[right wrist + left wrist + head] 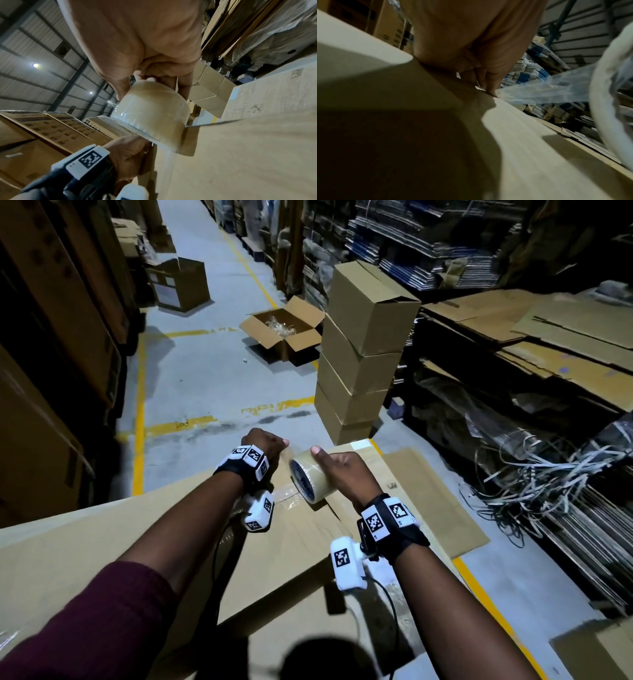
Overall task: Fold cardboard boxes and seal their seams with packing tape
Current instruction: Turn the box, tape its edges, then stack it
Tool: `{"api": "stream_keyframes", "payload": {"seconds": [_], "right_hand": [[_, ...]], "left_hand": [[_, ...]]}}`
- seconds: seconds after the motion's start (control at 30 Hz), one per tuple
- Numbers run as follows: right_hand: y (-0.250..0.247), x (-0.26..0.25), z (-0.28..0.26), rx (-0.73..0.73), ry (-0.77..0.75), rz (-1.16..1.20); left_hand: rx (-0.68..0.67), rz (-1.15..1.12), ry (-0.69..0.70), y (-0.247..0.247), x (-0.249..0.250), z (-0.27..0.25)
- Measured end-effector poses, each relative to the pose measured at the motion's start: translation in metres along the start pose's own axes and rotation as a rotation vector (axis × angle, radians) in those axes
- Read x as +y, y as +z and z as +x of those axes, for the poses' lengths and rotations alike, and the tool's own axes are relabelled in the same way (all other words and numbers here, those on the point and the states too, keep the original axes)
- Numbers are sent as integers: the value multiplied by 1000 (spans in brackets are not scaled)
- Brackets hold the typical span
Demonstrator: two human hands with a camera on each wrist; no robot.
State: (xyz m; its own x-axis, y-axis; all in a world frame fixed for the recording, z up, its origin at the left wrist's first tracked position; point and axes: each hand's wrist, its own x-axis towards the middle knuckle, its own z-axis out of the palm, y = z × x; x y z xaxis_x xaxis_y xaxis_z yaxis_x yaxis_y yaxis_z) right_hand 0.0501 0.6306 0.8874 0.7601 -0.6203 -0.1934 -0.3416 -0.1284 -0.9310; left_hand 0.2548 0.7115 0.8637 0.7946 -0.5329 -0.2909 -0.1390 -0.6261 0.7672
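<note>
A large brown cardboard box (pixel 102 542) lies in front of me, its flaps closed along a seam. My right hand (pixel 337 470) grips a roll of tan packing tape (pixel 310 477) just above the box, thumb on top of the roll. A short clear strip of tape (pixel 547 92) runs from the roll (pixel 604 108) to my left hand (pixel 265 445). Curled into a fist at the far edge, the left hand's fingertips (pixel 489 88) pinch the tape end against the cardboard (pixel 530 148). In the right wrist view the roll (pixel 154 115) hangs over the box (pixel 248 148), with the left hand (pixel 130 152) below it.
A stack of several sealed boxes (pixel 359 364) stands ahead on the floor, with an open box (pixel 284 333) beside it. Flat cardboard sheets (pixel 548 337) and tangled strapping (pixel 548 474) fill the right side. Tall cartons (pixel 51 337) line the left. Another flat sheet (pixel 428 498) lies under the box.
</note>
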Motion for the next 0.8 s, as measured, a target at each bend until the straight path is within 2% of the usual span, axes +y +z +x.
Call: {"api": "stream_keyframes", "payload": {"seconds": [0.13,0.5,0.67,0.8], "right_hand": [[-8,4,-22,-36,-13,44],[-50,13,-118,-19,23,18],[-47,9,-124,-1,17,-15],[-52,26,-130,43,108,-102]], "left_hand": [[-27,5,12,2,-5,2],[-83,119,119,-2,-4,-5],[-115,117,123,0,-1,-8],[-103,146,91,1,0,-6]]}}
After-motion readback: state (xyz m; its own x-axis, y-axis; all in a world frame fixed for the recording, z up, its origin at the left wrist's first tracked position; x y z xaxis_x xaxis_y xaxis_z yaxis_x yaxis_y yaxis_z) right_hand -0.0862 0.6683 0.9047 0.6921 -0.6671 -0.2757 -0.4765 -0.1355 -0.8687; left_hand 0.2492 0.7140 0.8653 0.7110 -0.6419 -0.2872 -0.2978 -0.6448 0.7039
